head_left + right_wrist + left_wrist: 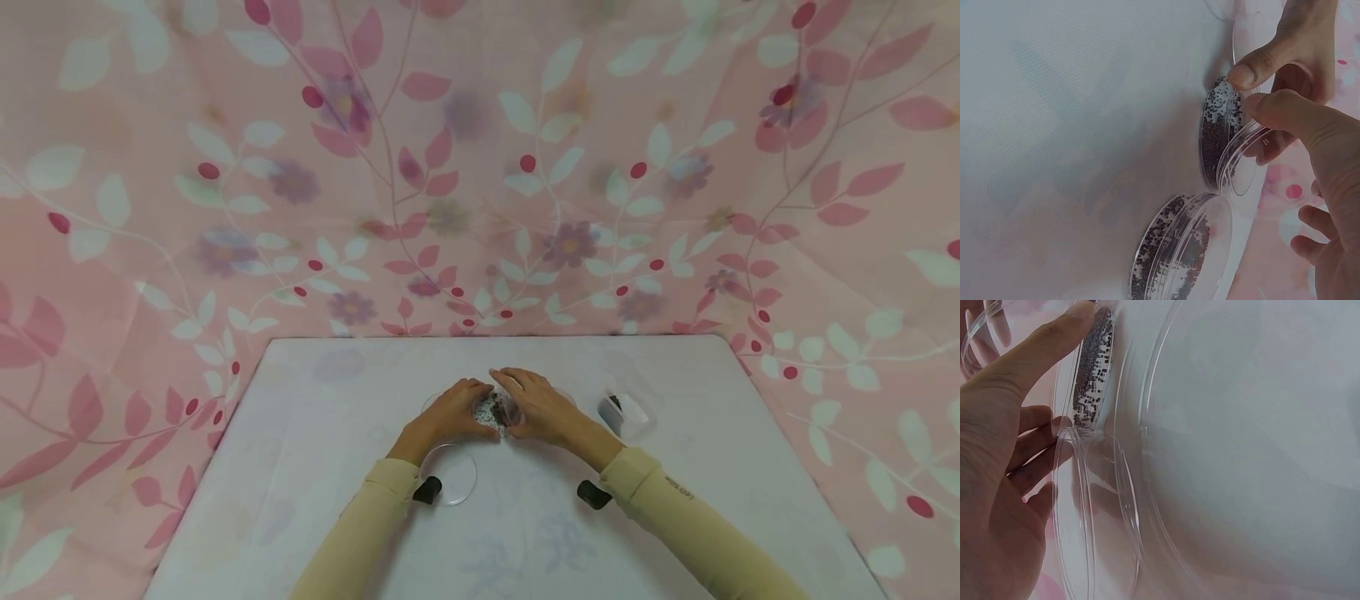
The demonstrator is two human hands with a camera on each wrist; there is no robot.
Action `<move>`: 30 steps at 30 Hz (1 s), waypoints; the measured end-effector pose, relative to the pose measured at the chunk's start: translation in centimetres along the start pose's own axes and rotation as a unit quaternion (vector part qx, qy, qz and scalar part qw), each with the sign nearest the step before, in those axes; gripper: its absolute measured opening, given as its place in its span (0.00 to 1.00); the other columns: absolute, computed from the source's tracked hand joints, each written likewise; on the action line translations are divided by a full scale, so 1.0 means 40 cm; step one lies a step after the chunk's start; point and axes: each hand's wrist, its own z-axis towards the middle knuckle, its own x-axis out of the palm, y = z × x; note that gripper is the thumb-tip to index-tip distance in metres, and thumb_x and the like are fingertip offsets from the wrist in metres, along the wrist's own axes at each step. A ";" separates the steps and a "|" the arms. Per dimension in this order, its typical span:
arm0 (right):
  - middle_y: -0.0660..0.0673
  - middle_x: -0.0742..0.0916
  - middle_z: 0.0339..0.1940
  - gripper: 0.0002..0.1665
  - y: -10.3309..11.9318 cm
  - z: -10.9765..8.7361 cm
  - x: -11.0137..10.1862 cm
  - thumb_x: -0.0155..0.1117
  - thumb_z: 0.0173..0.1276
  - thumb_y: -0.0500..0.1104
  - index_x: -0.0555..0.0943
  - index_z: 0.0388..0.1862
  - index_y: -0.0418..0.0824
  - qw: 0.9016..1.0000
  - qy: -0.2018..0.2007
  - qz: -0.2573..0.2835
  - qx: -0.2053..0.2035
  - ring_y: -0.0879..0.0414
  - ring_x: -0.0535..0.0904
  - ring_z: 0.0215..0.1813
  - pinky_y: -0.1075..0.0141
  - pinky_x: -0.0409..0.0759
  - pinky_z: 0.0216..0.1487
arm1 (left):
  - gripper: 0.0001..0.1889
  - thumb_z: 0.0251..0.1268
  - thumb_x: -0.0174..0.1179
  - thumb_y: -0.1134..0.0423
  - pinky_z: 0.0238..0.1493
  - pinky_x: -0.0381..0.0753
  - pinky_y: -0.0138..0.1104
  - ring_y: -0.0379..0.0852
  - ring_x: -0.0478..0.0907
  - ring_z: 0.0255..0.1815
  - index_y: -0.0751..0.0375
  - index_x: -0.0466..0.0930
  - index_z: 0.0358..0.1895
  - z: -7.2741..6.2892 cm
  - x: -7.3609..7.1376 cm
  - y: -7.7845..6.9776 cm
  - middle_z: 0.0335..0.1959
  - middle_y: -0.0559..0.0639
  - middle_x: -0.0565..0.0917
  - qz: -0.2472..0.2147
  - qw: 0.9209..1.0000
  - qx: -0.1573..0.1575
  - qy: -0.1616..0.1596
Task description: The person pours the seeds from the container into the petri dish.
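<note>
A clear round petri dish (491, 410) with small dark beads stands in the middle of the white table. My left hand (457, 410) holds its side, with the thumb at the rim in the right wrist view. Opposite, my right hand (540, 408) pinches a clear lid (1244, 159), which leans tilted against the dish's edge and bears a letter B. The beads (1215, 140) lie thicker at one side of the dish. A second petri dish of dark beads (1179, 250) is close to my right hand.
A clear round lid (450, 475) lies flat before my left wrist. Another clear dish (1072, 519) stands beside my left hand. To the right is a clear box (630, 415) with something dark in it. Flowered pink cloth (480, 167) hangs behind the table (337, 542).
</note>
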 end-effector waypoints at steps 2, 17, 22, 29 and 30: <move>0.38 0.73 0.69 0.61 -0.001 0.000 0.006 0.81 0.50 0.52 0.58 0.77 0.41 1.000 -0.002 0.004 -0.006 0.42 0.71 0.69 0.45 0.73 0.67 | 0.49 0.45 0.72 0.35 0.70 0.71 0.45 0.48 0.69 0.69 0.55 0.68 0.71 -0.002 0.000 -0.001 0.68 0.51 0.73 -0.003 1.000 0.003 0.001; 0.44 0.77 0.67 0.56 0.001 0.028 0.017 0.78 0.51 0.61 0.64 0.73 0.40 0.999 0.006 -0.029 -0.021 0.47 0.74 0.67 0.47 0.72 0.69 | 0.45 0.47 0.72 0.38 0.74 0.64 0.53 0.56 0.61 0.76 0.51 0.69 0.70 -0.005 -0.013 0.010 0.69 0.51 0.73 0.006 1.000 0.004 -0.008; 0.43 0.76 0.68 0.58 0.007 0.035 0.014 0.78 0.50 0.61 0.63 0.74 0.39 0.999 0.033 -0.022 -0.003 0.45 0.72 0.68 0.45 0.71 0.69 | 0.48 0.45 0.72 0.35 0.74 0.63 0.52 0.54 0.61 0.76 0.49 0.67 0.72 -0.011 -0.018 0.018 0.68 0.50 0.73 0.014 1.000 -0.011 -0.010; 0.43 0.73 0.72 0.53 0.007 0.036 0.023 0.77 0.53 0.59 0.66 0.73 0.42 0.999 0.050 -0.006 -0.015 0.45 0.69 0.70 0.44 0.74 0.65 | 0.49 0.44 0.71 0.33 0.76 0.63 0.48 0.52 0.63 0.74 0.49 0.68 0.71 -0.028 -0.021 0.030 0.68 0.50 0.73 0.014 1.000 -0.019 -0.005; 0.43 0.73 0.72 0.52 0.007 0.037 0.023 0.77 0.53 0.59 0.67 0.72 0.42 0.999 0.049 -0.001 -0.017 0.44 0.69 0.70 0.43 0.74 0.65 | 0.49 0.44 0.71 0.32 0.76 0.62 0.48 0.52 0.62 0.75 0.49 0.68 0.71 -0.031 -0.022 0.032 0.68 0.50 0.72 0.015 1.000 -0.021 -0.005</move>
